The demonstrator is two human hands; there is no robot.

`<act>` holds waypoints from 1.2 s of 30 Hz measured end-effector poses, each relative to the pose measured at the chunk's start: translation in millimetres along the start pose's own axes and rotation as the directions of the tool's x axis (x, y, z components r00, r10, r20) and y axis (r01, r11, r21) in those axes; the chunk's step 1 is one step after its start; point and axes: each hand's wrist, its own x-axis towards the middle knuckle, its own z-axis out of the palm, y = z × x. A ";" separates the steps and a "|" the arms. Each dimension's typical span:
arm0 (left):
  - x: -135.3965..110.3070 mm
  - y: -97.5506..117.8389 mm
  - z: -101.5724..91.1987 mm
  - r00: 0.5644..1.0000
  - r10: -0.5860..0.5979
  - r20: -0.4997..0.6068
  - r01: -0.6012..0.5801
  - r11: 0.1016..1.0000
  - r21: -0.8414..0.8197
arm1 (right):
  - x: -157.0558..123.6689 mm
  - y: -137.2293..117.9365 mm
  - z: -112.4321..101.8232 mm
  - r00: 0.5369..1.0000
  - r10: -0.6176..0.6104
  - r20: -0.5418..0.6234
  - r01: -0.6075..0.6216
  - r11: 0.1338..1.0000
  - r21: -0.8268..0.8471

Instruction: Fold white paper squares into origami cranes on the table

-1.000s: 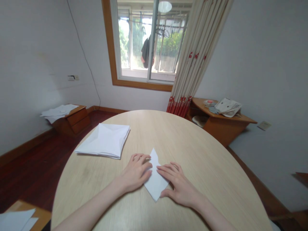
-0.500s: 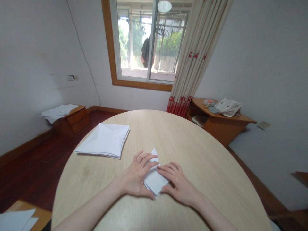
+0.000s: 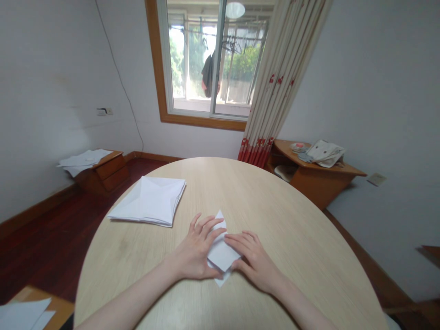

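A small folded sheet of white paper (image 3: 224, 255) lies on the round wooden table (image 3: 261, 201), one point aimed away from me and another toward me. From the left, my left hand (image 3: 196, 250) rests on it, fingers spread across its upper part and thumb at its lower left edge. My right hand (image 3: 252, 259) has its fingertips on the paper's right side, with the thumb by the lower right edge. The upper layer sits raised off the bottom point, which shows beneath it. Parts of the sheet's edges are hidden under my fingers.
A stack of white paper (image 3: 147, 201) with crease marks lies at the table's far left. Beyond the table stand a low wooden cabinet (image 3: 112, 172) with sheets on top and a corner desk (image 3: 316, 183) holding a cloth bag (image 3: 325, 153). More sheets (image 3: 25, 314) lie at lower left.
The paper's upper flap has lifted away from me, so more of the bottom point shows. Both hands have shifted only slightly. The stack has stayed put.
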 end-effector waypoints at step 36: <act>-1.0 -0.6 2.7 0.993 0.095 -0.070 -0.079 0.974 0.210 | 2.9 5.3 14.7 0.897 0.022 -0.442 -0.121 0.973 -0.195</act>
